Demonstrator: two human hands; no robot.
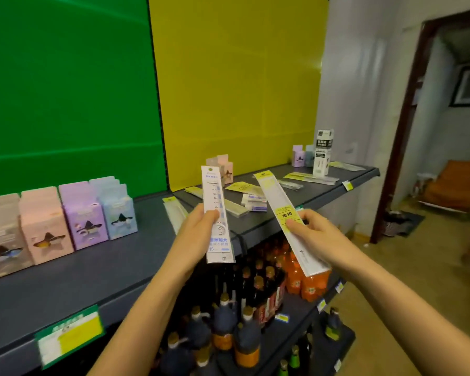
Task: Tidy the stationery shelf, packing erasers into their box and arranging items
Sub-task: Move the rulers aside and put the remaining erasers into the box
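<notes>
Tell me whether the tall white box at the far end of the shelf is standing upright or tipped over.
Upright: the tall white box stands on its narrow base on the shelf, rising above the small boxes beside it.

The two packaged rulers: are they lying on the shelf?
No, the left hand holds the blue-label ruler and the right hand the yellow-label ruler.

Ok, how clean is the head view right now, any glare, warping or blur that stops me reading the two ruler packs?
Head view: wide-angle bending curves the shelf edge and the doorway. A bright glare streak sits on the yellow backboard. The ruler pack in the left hand shows readable digits; the yellow-label pack in the right hand is softer. Lower-shelf bottles are dim and blurred.
</notes>
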